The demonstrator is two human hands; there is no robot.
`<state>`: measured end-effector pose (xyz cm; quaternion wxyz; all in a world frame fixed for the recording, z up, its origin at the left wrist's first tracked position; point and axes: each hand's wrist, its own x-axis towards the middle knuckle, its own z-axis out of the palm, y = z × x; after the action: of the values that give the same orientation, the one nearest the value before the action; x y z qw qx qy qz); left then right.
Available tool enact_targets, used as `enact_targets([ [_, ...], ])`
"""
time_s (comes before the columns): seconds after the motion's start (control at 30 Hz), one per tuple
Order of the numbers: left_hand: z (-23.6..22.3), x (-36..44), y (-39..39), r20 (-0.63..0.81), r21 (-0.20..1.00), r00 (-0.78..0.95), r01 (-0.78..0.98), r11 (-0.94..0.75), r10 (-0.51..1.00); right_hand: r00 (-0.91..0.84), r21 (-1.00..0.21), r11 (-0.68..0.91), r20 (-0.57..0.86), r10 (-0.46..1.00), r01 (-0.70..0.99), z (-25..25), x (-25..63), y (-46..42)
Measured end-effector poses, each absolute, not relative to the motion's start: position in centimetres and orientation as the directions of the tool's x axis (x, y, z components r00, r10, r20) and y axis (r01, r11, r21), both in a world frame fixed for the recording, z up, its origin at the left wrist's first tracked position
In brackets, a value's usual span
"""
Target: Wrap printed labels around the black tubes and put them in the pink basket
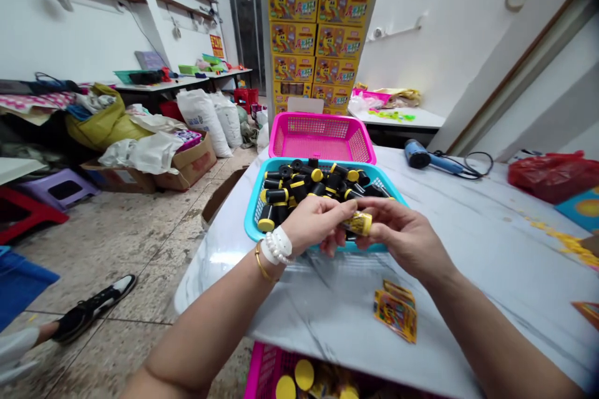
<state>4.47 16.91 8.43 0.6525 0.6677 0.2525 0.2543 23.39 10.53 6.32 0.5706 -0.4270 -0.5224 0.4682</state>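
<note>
Both my hands meet over the near edge of a blue basket [253, 211]. Between them lies a small cylinder with a yellow printed wrapper [359, 223]. My left hand [314, 219] grips it from the left, thumb on top. On the other side, my right hand [406, 235] pinches its right end with fingers closed. Black cylinders with yellow caps [277, 195] fill the basket in a loose heap. Nearer to me, a few printed yellow-orange labels [397, 313] lie stacked on the marbled table [299, 299].
An open pink basket [322, 148] stands behind the blue one. Below the table's front edge, another pink basket [255, 374] holds yellow-capped pieces. A blue heat gun [433, 159] with its cord lies at the back right, near a red bag [552, 176]. Yellow boxes [292, 38] are stacked beyond.
</note>
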Motion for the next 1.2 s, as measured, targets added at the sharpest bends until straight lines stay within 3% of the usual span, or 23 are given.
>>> enact_targets([
  [0.07,8.4,4.5,17.0,-0.034,0.999,0.764,0.037,0.01,0.644,-0.044,-0.96,0.274,0.277,0.96,-0.061,6.3,23.6,10.5],
  [0.17,8.5,4.4,17.2,-0.014,0.998,0.794,-0.027,0.058,0.608,0.007,-0.919,0.387,0.388,0.922,-0.074,5.7,23.6,10.5],
  [0.27,8.6,4.3,17.2,-0.014,0.992,0.82,-0.058,0.108,0.572,0.055,-0.912,0.399,0.395,0.917,-0.097,5.0,23.7,10.6],
  [0.5,8.7,4.1,16.9,-0.078,0.997,0.793,0.064,0.044,0.605,-0.096,-0.841,0.541,0.537,0.838,0.023,6.7,23.7,8.8],
  [0.6,8.8,4.0,17.3,-0.054,0.998,0.716,0.026,0.051,0.696,-0.164,-0.851,0.522,0.507,0.846,0.061,6.6,23.2,5.4],
  [0.8,8.3,4.3,18.1,0.0,1.0,0.586,-0.021,0.016,0.81,-0.405,-0.858,0.429,0.299,0.864,0.281,3.3,21.8,-2.6],
  [0.93,8.1,4.6,18.0,0.032,0.999,0.55,-0.041,-0.011,0.834,-0.385,-0.752,0.46,0.294,0.875,0.472,3.6,22.8,-2.3],
  [1.07,8.3,4.7,17.9,0.037,0.999,0.524,-0.029,-0.025,0.851,-0.015,-0.529,0.365,0.552,0.833,0.766,5.4,25.7,4.8],
  [1.2,8.5,4.5,17.8,0.029,0.999,0.49,-0.043,-0.009,0.871,-0.07,-0.333,0.322,0.592,0.803,0.886,6.7,26.2,13.5],
])
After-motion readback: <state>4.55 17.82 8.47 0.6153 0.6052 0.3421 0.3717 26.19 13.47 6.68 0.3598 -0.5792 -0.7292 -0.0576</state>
